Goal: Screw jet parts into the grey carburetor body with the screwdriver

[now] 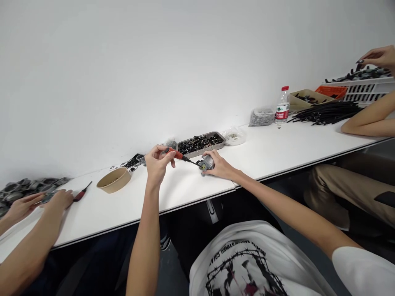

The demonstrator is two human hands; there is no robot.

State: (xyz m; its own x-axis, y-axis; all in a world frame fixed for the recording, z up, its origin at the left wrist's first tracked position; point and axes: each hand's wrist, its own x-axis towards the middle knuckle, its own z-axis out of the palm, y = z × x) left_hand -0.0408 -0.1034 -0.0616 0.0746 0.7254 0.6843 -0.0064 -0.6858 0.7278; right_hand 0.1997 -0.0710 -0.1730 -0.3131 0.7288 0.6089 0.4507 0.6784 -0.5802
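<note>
Left hand point(158, 162) pinches a red-handled screwdriver point(182, 156), fingers closed round the handle, tip meeting a small grey metal part point(206, 163) on the white table point(271, 150). Right hand point(219, 165) closed over the part from the right, holding it on the table just in front of the metal tray point(201, 144) of dark pieces. Writing: bottle point(282, 107) has a red-and-white label, text too small to read; print on the white shirt point(247, 263) is seen upside down, not legible. Part mostly hidden by the right hand; its form cannot be made out. Brown bowl point(114, 180) left of the left hand, contents unclear. Second red screwdriver point(81, 192) lies beside a co-worker's hands point(40, 203) at far left, which cover a grey item. Another person's hand point(379, 56) at top right is over a white crate point(367, 88), cut off by the frame edge. Black rods point(327, 112) piled near it.
</note>
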